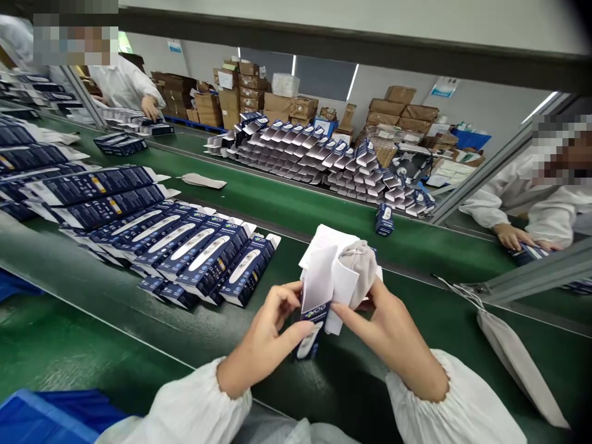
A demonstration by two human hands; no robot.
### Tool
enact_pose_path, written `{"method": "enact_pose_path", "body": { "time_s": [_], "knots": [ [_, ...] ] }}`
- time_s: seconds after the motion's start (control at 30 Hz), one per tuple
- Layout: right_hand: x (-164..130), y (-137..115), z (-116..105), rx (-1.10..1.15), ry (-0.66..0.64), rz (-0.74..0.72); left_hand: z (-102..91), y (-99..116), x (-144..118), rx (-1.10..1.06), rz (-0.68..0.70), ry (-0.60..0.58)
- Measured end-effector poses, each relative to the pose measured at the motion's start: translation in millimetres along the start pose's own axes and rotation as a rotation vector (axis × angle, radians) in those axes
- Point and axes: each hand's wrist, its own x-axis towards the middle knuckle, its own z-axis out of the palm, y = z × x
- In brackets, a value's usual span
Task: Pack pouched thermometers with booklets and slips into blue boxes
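Note:
My left hand (272, 330) is closed round a small dark blue box (309, 348) with a white device printed on its front. The box stands upright with its white top flaps up. In my right hand (386, 314) are a grey drawstring pouch (363, 265) and folded white paper (345, 283), held against the box's right side at its top. How far the pouch and paper reach into the box is hidden by the flaps. To the right of my right hand lies another grey pouch (513, 357) with its cord loose.
Rows of blue boxes (198, 246) lie left on the green bench (208, 333). Past it, a green belt (272, 200) carries a grey pouch (203, 180) and one box (384, 219); open boxes (314, 148) are stacked behind. Co-workers' hands (518, 237) show right and far left. A blue bin (46, 416) is lower left.

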Motion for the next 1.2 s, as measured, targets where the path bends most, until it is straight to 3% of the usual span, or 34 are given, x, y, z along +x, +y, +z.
{"method": "enact_pose_path", "body": {
  "time_s": [0.1, 0.23, 0.33, 0.43, 0.6, 0.73, 0.83, 0.97, 1.03, 1.2],
  "knots": [
    [-5.5, 9.9, -8.9, 0.013, -0.033, -0.007, -1.1, 5.6, 14.1, -0.116, -0.085, -0.139],
    [-14.1, 16.3, -41.9, 0.224, 0.02, 0.039, 11.3, 6.4, 27.4, -0.14, -0.096, -0.156],
    [-15.8, 9.7, -69.1, 0.434, 0.138, 0.087, 26.6, 5.5, 29.5, 0.003, -0.09, -0.142],
    [-12.0, -4.0, -77.0, 0.523, 0.212, 0.06, 40.4, 3.6, 29.2, 0.204, -0.004, -0.112],
    [-13.8, -17.1, -44.4, 0.186, 0.402, -0.09, 59.4, 0.4, 26.7, 0.459, 0.195, -0.001],
    [-26.7, -8.8, -17.3, -0.13, 0.375, -0.18, 67.4, 8.7, 28.1, 0.529, 0.258, 0.037],
    [-31.6, -6.3, -18.9, -0.211, 0.39, -0.264, 68.0, 17.7, 33.2, 0.52, 0.296, 0.019],
    [-27.0, -19.1, -45.7, -0.161, 0.444, -0.422, 65.4, 24.2, 38.2, 0.505, 0.287, -0.046],
    [-22.0, -26.3, -58.8, -0.219, 0.39, -0.501, 63.1, 25.6, 38.9, 0.497, 0.268, -0.082],
    [-14.1, -22.5, -67.0, -0.626, 0.02, -0.585, 54.7, 28.2, 38.1, 0.426, 0.208, -0.158]
  ]
}}
